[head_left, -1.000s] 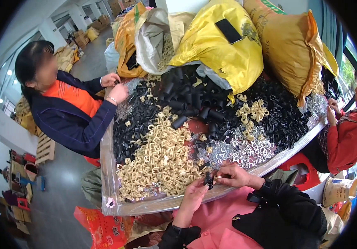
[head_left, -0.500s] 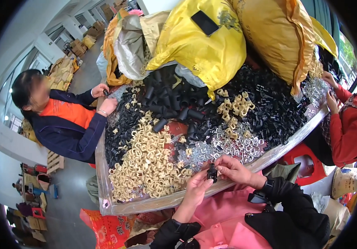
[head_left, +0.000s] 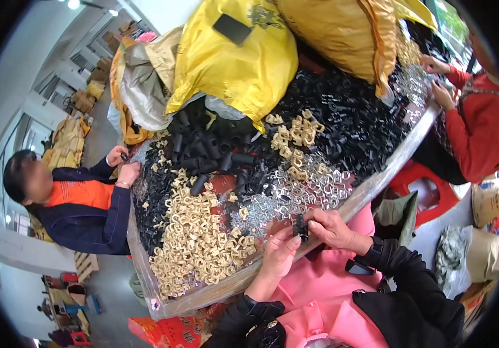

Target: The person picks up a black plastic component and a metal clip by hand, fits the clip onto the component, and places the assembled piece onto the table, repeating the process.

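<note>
Over the table's near edge, a small black plastic fitting [head_left: 301, 228] is held between my two hands. My left hand [head_left: 278, 253] grips its lower part with thumb and fingers. From the other side, my right hand [head_left: 331, 229] pinches it near the top. Just beyond lie silvery metal clips [head_left: 322, 188] and a patch of small shiny hardware [head_left: 251, 210]. A heap of tan square plastic pieces [head_left: 194, 240] spreads to the left. Farther back are black tube pieces [head_left: 203, 148] and a wide pile of small black parts [head_left: 342, 124].
A yellow sack [head_left: 232, 69] with a dark phone [head_left: 232, 29] on it and an orange sack [head_left: 342, 35] stand at the back. One person [head_left: 75, 203] works at left, another [head_left: 475, 127] at right. A wrapped table rim [head_left: 214, 290] runs before me, near a red stool [head_left: 414, 174].
My view has shifted, so the table and sacks appear farther left. My hands still hold the black fitting together, with the right fingers now closer around its upper end.
</note>
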### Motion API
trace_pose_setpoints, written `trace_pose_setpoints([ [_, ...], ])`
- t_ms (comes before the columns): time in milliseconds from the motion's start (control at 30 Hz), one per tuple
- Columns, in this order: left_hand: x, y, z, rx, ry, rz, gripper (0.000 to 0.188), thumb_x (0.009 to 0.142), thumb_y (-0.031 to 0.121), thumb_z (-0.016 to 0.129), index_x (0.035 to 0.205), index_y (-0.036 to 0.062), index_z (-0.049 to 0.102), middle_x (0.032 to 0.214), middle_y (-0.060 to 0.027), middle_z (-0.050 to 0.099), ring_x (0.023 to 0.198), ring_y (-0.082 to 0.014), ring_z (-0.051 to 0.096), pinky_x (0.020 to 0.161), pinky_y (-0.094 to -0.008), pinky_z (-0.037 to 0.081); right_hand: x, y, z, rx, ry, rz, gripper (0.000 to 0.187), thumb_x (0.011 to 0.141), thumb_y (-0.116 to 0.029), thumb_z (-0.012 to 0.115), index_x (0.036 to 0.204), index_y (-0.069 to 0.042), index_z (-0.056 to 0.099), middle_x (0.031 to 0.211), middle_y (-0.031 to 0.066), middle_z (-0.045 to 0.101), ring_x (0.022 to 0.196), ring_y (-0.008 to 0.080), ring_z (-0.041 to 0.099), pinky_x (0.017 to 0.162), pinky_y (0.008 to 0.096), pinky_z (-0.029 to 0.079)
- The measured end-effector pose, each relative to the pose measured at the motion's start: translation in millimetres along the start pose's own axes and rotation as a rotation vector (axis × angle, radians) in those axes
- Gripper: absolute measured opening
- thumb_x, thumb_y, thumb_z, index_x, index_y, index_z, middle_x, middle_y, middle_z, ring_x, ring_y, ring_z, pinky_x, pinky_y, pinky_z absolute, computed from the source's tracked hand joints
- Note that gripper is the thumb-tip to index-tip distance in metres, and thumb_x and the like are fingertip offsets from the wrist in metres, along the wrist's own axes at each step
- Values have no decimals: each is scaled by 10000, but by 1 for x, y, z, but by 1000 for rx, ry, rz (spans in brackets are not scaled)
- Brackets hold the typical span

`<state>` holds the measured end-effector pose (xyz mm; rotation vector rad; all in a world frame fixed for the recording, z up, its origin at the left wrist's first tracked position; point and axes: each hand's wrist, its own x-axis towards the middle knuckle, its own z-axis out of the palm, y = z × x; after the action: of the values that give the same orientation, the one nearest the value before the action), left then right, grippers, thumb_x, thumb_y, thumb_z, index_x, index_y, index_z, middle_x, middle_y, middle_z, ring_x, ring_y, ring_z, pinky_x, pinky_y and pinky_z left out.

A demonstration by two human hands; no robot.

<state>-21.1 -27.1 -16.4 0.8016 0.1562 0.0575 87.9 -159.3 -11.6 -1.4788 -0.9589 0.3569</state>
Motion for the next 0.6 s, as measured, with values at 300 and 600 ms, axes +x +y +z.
trace_pose_setpoints([
  [300, -17, 6, 5, -4, 112, -42, 285, 801, 61, 547, 1075, -4, 502, 1003, -52, 557, 893, -139, 547, 749, -264, 465, -13, -5, 4, 116, 4, 169, 183, 883, -194, 436, 799, -35, 473, 591, 17, 499, 524, 89, 493, 486, 225, 400],
  [600, -25, -1, 4, -3, 87, -44, 290, 812, 88, 544, 1081, -11, 496, 995, -71, 562, 883, -158, 563, 766, -281, 472, -12, -27, 11, 428, -179, 291, 175, 908, -200, 379, 823, -56, 432, 606, -8, 475, 522, 56, 438, 472, 177, 358],
])
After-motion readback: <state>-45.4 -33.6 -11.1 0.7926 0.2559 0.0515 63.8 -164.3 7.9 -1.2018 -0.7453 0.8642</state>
